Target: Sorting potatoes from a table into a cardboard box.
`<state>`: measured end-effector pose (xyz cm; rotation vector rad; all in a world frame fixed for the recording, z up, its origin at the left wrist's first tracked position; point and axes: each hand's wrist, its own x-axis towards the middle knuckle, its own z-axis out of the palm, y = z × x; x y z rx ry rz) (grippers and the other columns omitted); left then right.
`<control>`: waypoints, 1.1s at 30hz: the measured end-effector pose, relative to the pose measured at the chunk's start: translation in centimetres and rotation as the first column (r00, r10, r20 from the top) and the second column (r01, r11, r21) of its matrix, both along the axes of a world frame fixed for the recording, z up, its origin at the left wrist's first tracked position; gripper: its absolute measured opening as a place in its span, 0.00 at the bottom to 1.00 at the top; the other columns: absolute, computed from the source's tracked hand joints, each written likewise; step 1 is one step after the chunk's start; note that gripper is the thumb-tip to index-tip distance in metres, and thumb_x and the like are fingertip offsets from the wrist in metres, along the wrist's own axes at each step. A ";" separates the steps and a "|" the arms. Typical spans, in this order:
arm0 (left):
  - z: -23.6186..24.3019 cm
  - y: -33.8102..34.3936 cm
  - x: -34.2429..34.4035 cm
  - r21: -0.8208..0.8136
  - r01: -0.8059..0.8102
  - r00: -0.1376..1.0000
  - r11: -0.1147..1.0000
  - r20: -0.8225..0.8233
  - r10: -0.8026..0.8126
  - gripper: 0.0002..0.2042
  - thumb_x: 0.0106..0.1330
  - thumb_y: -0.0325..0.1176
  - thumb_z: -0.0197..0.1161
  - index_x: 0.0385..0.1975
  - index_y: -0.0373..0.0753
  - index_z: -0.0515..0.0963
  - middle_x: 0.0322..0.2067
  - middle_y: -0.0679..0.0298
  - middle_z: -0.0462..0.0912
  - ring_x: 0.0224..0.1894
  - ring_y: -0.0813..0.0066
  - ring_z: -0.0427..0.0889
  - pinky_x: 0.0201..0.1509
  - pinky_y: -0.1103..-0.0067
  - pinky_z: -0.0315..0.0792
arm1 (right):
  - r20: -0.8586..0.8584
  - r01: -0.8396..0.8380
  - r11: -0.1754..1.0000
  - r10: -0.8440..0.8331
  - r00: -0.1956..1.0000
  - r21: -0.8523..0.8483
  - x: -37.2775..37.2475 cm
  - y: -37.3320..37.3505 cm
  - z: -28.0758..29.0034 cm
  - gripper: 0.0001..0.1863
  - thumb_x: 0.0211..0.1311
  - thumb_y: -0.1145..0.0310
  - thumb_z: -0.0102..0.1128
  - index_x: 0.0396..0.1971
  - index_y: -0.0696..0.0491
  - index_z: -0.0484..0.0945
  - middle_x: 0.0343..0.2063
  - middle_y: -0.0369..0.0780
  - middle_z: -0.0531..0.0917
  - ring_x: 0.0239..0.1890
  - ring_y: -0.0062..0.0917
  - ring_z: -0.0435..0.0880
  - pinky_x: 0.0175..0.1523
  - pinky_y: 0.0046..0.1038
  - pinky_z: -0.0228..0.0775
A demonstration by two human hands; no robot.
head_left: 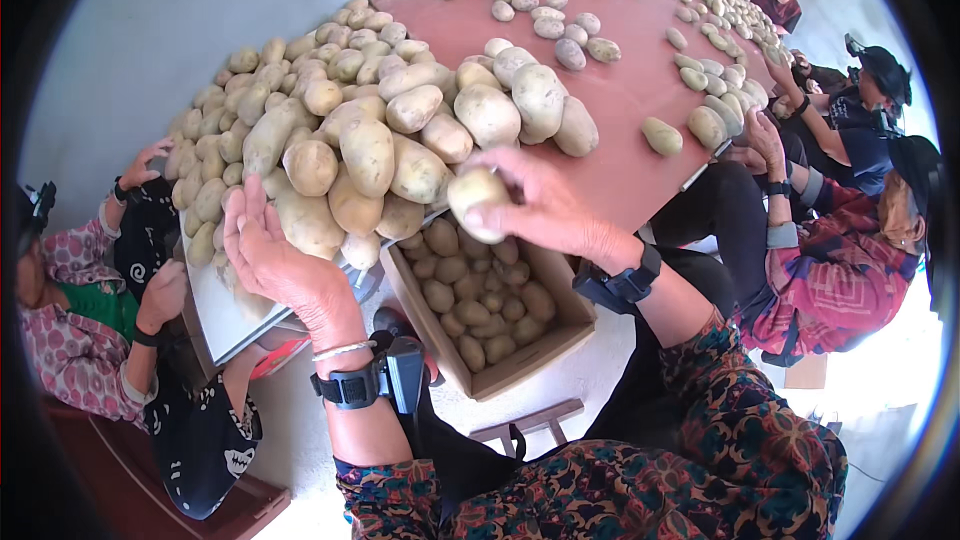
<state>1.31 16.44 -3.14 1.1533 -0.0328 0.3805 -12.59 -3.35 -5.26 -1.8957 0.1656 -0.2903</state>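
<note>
Potato (472, 197) — gripped between right fingers (512, 168) | left fingers (256, 215) — extended, beside heaped potatoes (368, 156)

Potato (478, 204), single — pale yellow, rounded, whole; held in the right hand (548, 206). Potatoes (367, 156), many — tan, oval, mixed sizes; heaped several deep on the table (625, 175), beside the held one.
</note>
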 end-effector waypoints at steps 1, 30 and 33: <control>0.3 0.2 0.1 -0.002 -0.022 1.000 1.000 -0.008 0.022 0.20 0.70 0.34 0.44 0.57 0.28 0.67 0.54 0.49 0.78 0.61 0.66 0.74 0.70 0.73 0.59 | 0.027 0.053 0.996 -0.051 0.998 -0.072 0.6 -0.4 0.9 0.31 0.55 0.57 0.71 0.54 0.57 0.72 0.41 0.46 0.83 0.45 0.27 0.83 0.50 0.31 0.74; 0.8 -1.0 -1.3 -0.155 0.067 0.998 0.986 0.011 -0.066 0.16 0.69 0.27 0.54 0.54 0.28 0.70 0.53 0.51 0.79 0.59 0.65 0.75 0.70 0.73 0.62 | -0.036 0.163 0.866 -0.204 0.978 -0.474 7.6 -0.7 4.4 0.27 0.56 0.56 0.67 0.49 0.59 0.71 0.36 0.52 0.82 0.44 0.43 0.81 0.48 0.43 0.72; 0.9 -1.4 -1.3 -0.055 0.057 0.997 0.997 -0.039 -0.060 0.18 0.65 0.25 0.49 0.56 0.31 0.70 0.58 0.52 0.76 0.63 0.62 0.71 0.68 0.67 0.63 | -0.040 0.129 0.833 -0.178 0.983 -0.537 7.3 -1.2 5.1 0.28 0.56 0.54 0.66 0.49 0.59 0.72 0.39 0.52 0.81 0.47 0.42 0.80 0.49 0.42 0.72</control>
